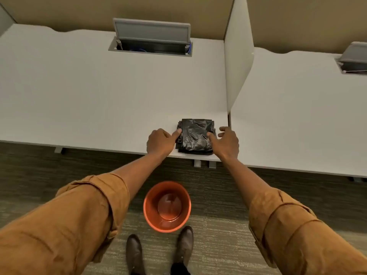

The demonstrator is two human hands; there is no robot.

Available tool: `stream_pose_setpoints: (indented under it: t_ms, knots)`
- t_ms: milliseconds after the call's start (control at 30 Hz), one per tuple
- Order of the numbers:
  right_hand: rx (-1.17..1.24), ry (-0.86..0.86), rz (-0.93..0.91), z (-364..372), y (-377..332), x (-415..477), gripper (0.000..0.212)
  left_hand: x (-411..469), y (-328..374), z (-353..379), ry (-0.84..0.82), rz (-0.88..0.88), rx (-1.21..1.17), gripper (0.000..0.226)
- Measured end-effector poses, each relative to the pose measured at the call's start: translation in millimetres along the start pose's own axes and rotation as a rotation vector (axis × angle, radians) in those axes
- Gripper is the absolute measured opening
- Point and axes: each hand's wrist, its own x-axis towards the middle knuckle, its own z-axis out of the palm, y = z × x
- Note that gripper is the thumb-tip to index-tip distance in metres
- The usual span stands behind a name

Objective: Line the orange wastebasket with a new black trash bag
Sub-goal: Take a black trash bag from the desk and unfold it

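Note:
A folded stack of black trash bags (195, 136) lies near the front edge of the white desk (99, 96). My left hand (161, 141) rests at the stack's left side, thumb touching its edge. My right hand (227, 140) is at the stack's right side with fingers spread, thumb on the plastic. Neither hand has lifted the stack. The orange wastebasket (167, 206) stands upright on the carpet below the desk edge, with no liner inside.
A white divider panel (238, 62) rises just right of the bags, with a second desk (297, 116) beyond it. An open cable hatch (151, 40) sits at the desk's back. My two brown shoes (135, 253) stand just behind the wastebasket.

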Motion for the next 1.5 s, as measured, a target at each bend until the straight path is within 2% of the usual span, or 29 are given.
stream_pose_setpoints:
  t_ms: [200, 433, 667, 833, 967, 1033, 1100, 1233, 1300, 1400, 1500]
  knots:
    - [-0.073, -0.029, 0.053, 10, -9, 21, 0.061, 16, 3, 23, -0.114, -0.093, -0.009, 0.065]
    - [0.080, 0.006, 0.072, 24, -1, 18, 0.015, 16, 6, 33, 0.016, -0.096, 0.065, 0.031]
    - [0.294, 0.078, 0.023, 17, -8, 1, 0.013, -7, 19, 9, 0.100, -0.044, 0.054, 0.025]
    - [0.547, 0.039, 0.036, 9, -18, -26, 0.014, -35, 16, -11, 0.095, -0.125, -0.273, 0.023]
    - [0.636, 0.011, 0.039, 11, -25, -60, 0.010, -61, -1, -32, 0.152, -0.324, -0.690, 0.026]
    - [0.657, -0.036, 0.029, 15, -27, -78, 0.010, -73, -12, -44, 0.118, -0.444, -0.921, 0.010]
    - [0.675, -0.099, 0.001, 19, -29, -98, 0.016, -88, -27, -58, 0.057, -0.507, -1.077, 0.019]
    - [0.649, -0.239, -0.105, 33, -27, -136, 0.033, -113, -58, -84, -0.203, -0.539, -1.276, 0.045]
    - [0.613, -0.292, -0.142, 42, -27, -151, 0.039, -122, -76, -94, -0.270, -0.560, -1.304, 0.051]
    - [0.569, -0.359, -0.171, 56, -25, -171, 0.044, -135, -109, -106, -0.319, -0.581, -1.295, 0.054]
    - [0.513, -0.422, -0.173, 72, -22, -187, 0.044, -144, -138, -114, -0.216, -0.533, -1.222, 0.047]
